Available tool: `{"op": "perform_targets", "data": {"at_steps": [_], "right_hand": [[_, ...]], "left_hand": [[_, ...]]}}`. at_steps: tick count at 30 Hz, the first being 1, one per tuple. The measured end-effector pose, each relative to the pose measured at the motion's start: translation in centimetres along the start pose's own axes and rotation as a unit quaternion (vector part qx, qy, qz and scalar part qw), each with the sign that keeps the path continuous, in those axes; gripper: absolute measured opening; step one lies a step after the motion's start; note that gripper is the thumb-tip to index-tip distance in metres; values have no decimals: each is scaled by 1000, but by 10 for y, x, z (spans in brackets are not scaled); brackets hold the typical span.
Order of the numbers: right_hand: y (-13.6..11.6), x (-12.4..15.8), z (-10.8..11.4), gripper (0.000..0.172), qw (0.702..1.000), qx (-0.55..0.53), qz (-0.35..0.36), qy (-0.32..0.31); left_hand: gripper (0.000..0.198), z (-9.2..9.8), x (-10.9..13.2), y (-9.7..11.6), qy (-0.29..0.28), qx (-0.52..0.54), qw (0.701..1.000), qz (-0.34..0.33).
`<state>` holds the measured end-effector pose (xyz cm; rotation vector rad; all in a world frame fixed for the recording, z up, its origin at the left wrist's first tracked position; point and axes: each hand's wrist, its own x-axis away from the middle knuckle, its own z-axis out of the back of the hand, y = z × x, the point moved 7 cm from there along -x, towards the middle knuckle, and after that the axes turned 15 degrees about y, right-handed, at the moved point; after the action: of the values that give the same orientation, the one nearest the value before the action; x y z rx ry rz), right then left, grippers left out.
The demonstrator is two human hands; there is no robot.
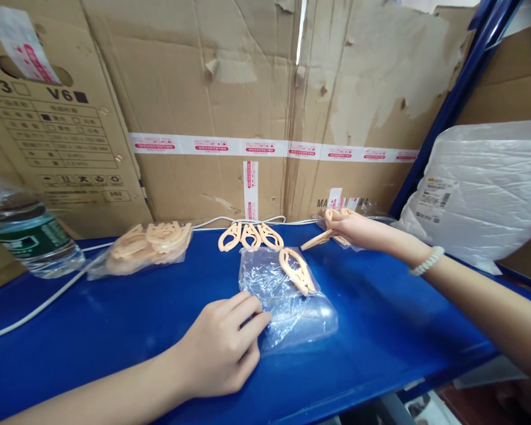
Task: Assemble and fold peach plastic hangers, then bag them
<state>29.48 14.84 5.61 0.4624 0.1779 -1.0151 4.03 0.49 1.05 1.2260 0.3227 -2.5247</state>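
My left hand (228,342) rests on the blue surface with curled fingers closed at the left edge of a clear plastic bag (301,319). On the bag's upper right lies one peach-coloured folding hanger (297,270), folded into a loop. Farther back on the right, my right hand (351,227) grips another folding hanger (316,240), which points down to the left. More hanger pieces and some clear wrapping sit under and behind that hand, partly hidden by it. Behind the bag, three folded hangers (250,236) stand in a row side by side.
A clear bag of several hangers (148,245) lies at the back left. Beside it are a water bottle (24,230) and a white cable (39,319). Cardboard (212,94) walls the back. A white wrapped package (482,189) stands right, by a blue post (442,112).
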Motion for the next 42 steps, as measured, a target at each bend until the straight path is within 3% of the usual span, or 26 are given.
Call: {"op": "perform_targets", "data": {"at_steps": [3,6,8,10,14,17,19,25,29,37,42], "right_hand": [[-18,19,32,25,998,-23,14,53],[-53,50,79,28,973,-95,40,205],[-79,73,104,23,955,-137,41,261],[-108,92,120,21,950,-162,56,262],[-167,107,136,28,935,-131,170,283],[-192,97,121,35,933,-95,218,269],[-202,87,100,31,937,-102,235,237],[-218,64,47,24,936,-60,249,243],[-228,54,35,24,933,-34,246,259],[-224,46,17,42,960,-95,186,185],[-213,42,9,66,969,-164,175,65]], "left_hand": [[25,1,-2,6,5,-24,999,-42],[24,1,-3,12,-1,-32,996,-83],[24,3,-3,16,7,-44,993,-110],[23,5,-2,20,22,-56,989,-136],[19,8,0,25,40,-53,985,-158],[19,7,0,27,33,-38,985,-166],[25,7,-1,28,25,-34,984,-173],[35,5,-2,31,14,-36,982,-185],[37,4,0,31,1,-19,984,-177],[29,6,2,32,8,0,983,-184],[27,9,-1,34,14,34,981,-189]]}}
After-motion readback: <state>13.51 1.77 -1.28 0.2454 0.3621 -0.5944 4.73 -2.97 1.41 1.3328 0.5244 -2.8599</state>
